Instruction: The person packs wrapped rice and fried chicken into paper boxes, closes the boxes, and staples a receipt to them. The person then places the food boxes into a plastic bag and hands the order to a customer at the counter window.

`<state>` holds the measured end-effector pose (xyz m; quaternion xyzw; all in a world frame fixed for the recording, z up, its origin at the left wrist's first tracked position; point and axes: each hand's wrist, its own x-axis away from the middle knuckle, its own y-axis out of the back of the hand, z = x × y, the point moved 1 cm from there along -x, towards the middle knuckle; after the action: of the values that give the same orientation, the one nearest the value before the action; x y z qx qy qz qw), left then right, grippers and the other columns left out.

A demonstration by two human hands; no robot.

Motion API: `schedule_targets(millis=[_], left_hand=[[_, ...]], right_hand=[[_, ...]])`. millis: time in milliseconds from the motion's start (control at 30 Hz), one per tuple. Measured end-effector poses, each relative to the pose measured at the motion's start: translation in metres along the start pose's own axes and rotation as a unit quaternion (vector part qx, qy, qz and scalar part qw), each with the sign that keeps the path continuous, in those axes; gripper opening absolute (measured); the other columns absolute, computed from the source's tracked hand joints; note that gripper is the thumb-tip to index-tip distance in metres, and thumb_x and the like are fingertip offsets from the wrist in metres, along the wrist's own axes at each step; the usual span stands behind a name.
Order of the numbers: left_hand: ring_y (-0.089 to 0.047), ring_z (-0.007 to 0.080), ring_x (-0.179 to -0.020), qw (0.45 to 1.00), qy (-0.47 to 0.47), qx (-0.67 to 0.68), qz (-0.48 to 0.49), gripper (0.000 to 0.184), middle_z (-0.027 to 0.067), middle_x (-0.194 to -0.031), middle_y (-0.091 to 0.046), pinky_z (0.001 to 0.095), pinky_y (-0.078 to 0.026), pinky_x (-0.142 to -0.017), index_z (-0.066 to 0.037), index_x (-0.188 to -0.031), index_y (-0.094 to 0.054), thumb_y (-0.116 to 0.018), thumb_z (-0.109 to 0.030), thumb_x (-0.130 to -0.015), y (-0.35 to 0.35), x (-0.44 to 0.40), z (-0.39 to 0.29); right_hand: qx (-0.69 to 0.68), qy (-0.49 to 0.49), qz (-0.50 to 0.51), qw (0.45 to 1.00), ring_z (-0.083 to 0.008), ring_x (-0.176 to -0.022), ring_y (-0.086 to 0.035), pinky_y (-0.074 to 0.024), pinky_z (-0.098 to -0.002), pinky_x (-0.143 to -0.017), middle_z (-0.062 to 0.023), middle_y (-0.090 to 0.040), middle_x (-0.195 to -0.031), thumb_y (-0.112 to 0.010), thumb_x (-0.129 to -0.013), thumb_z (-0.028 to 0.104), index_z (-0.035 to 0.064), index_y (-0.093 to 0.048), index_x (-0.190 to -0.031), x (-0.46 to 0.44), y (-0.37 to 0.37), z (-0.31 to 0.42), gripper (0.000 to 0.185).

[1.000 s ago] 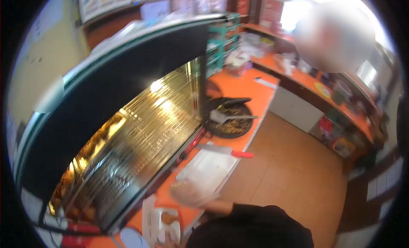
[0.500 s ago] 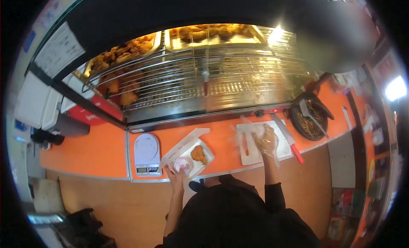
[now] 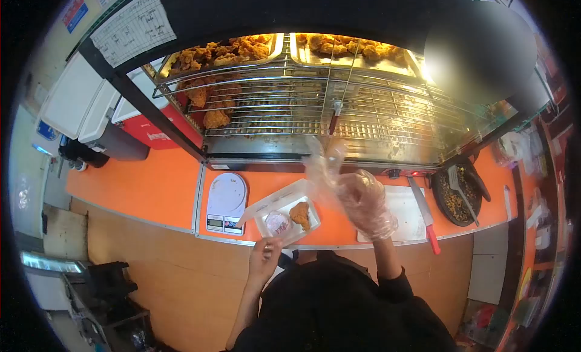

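A lidded takeaway box (image 3: 290,234) stands open at the counter's front, holding a piece of fried chicken (image 3: 299,215) and a small round wrapped packet (image 3: 277,223). My left hand (image 3: 265,256) is at the box's near edge, fingers curled in; whatever they may grip is hidden. My right hand (image 3: 366,200), in a clear plastic glove, is raised above the counter right of the box. Its fingers are bent round crumpled clear plastic (image 3: 324,164), blurred by motion. Below the gloved hand lies a white cutting board (image 3: 408,210), partly covered by it.
A digital scale (image 3: 227,197) stands left of the box. A red-handled knife (image 3: 423,210) lies across the board's right side. Farther right is a dark stone mortar (image 3: 457,197) with a slotted spatula. Behind the counter stands a warmer rack (image 3: 284,104) with trays of fried chicken.
My right hand has risen off the cutting board and moved left, carrying clear plastic. My left hand has drawn back from the packet to the box's near edge. The view has shifted.
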<state>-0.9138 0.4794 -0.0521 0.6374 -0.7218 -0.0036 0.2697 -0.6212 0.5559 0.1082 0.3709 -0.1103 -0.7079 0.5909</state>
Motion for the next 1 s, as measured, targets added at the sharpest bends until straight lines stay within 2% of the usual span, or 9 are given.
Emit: schedule_targets(millis=[33,167,267,500,600,800,867,900,1000], left_hand=[[-0.057,0.0243,-0.105,0.991,-0.064,0.105,0.049,0.052,0.0191,-0.115,-0.057,0.035,-0.048,-0.084,0.001,-0.127,-0.049,-0.069,-0.027,-0.089,0.006,0.006,-0.041],[-0.058,0.0159,-0.1,0.926,-0.295,0.218,-0.088,0.028,0.0109,-0.109,-0.06,0.0313,-0.047,-0.084,0.002,-0.114,-0.06,-0.063,-0.017,-0.094,-0.002,0.015,-0.188],[-0.058,0.0119,-0.092,0.899,-0.312,0.215,-0.217,0.019,0.0067,-0.1,-0.062,0.028,-0.047,-0.081,0.002,-0.104,-0.063,-0.061,-0.015,-0.095,-0.006,-0.019,-0.21],[-0.056,0.0063,-0.077,0.885,-0.35,0.186,-0.243,0.017,0.0001,-0.083,-0.062,0.0234,-0.045,-0.068,0.001,-0.098,-0.063,-0.061,-0.016,-0.096,0.041,-0.084,-0.22],[-0.056,0.01,-0.071,0.853,-0.401,0.052,-0.331,0.015,0.0039,-0.082,-0.061,0.0256,-0.045,-0.063,0.0,-0.098,-0.065,-0.064,-0.014,-0.092,0.067,-0.095,-0.225],[-0.051,0.0148,-0.062,0.798,-0.415,-0.077,-0.43,0.011,0.0061,-0.081,-0.057,0.0278,-0.041,-0.057,-0.003,-0.093,-0.069,-0.068,-0.009,-0.084,0.114,-0.099,-0.238],[-0.051,0.0147,-0.062,0.786,-0.415,-0.08,-0.451,0.011,0.0058,-0.08,-0.057,0.0278,-0.041,-0.057,-0.003,-0.093,-0.069,-0.069,-0.009,-0.084,0.126,-0.101,-0.243],[-0.051,0.0146,-0.062,0.774,-0.413,-0.081,-0.472,0.011,0.0056,-0.078,-0.057,0.0278,-0.041,-0.057,-0.003,-0.093,-0.069,-0.069,-0.009,-0.083,0.132,-0.102,-0.245],[-0.054,0.0138,-0.063,0.76,-0.412,-0.061,-0.499,0.012,0.0054,-0.078,-0.06,0.0282,-0.043,-0.058,-0.003,-0.093,-0.069,-0.07,-0.007,-0.082,0.15,-0.111,-0.245]], right_hand=[[0.019,0.092,0.004,0.996,-0.0211,-0.064,-0.054,-0.0459,-0.0327,-0.061,-0.0055,-0.055,-0.073,-0.07,-0.078,0.008,0.0047,-0.065,-0.101,-0.004,-0.005,0.012,0.023],[0.181,0.243,-0.024,0.953,-0.0296,-0.078,-0.063,-0.0515,-0.0401,-0.065,-0.0092,-0.062,-0.094,-0.069,-0.077,0.013,0.0061,-0.061,-0.106,-0.014,-0.048,0.05,0.031],[-0.004,0.24,-0.005,0.971,-0.0295,-0.081,-0.063,-0.052,-0.0426,-0.069,-0.0093,-0.064,-0.099,-0.07,-0.078,0.018,0.0087,-0.062,-0.108,-0.034,-0.062,0.078,0.032],[0.073,0.198,-0.144,0.967,-0.0302,-0.086,-0.063,-0.0511,-0.0375,-0.07,-0.0134,-0.061,-0.116,-0.064,-0.084,0.01,0.0058,-0.061,-0.113,-0.061,-0.027,0.027,0.03],[0.358,0.1,-0.115,0.921,-0.031,-0.084,-0.062,-0.0498,-0.0379,-0.064,-0.0157,-0.057,-0.118,-0.061,-0.086,0.008,0.0027,-0.06,-0.108,-0.07,-0.032,0.005,0.023],[0.449,0.219,-0.187,0.846,-0.0295,-0.081,-0.062,-0.0474,-0.0402,-0.054,-0.0191,-0.055,-0.117,-0.057,-0.088,0.008,0.0002,-0.059,-0.106,-0.069,-0.048,0.021,0.019],[0.593,0.223,-0.095,0.768,-0.0252,-0.107,-0.06,-0.0484,-0.0421,-0.058,-0.0147,-0.055,-0.131,-0.057,-0.087,0.009,0.0052,-0.053,-0.128,-0.067,-0.071,0.015,0.041],[0.594,0.222,-0.098,0.767,-0.0252,-0.107,-0.06,-0.0484,-0.0421,-0.058,-0.0147,-0.055,-0.131,-0.057,-0.087,0.009,0.0052,-0.053,-0.128,-0.072,-0.079,0.017,0.041],[0.328,0.221,-0.118,0.911,-0.0281,-0.099,-0.063,-0.0487,-0.0415,-0.057,-0.0151,-0.061,-0.118,-0.056,-0.087,0.008,0.0047,-0.055,-0.123,-0.096,-0.098,0.042,0.037]])
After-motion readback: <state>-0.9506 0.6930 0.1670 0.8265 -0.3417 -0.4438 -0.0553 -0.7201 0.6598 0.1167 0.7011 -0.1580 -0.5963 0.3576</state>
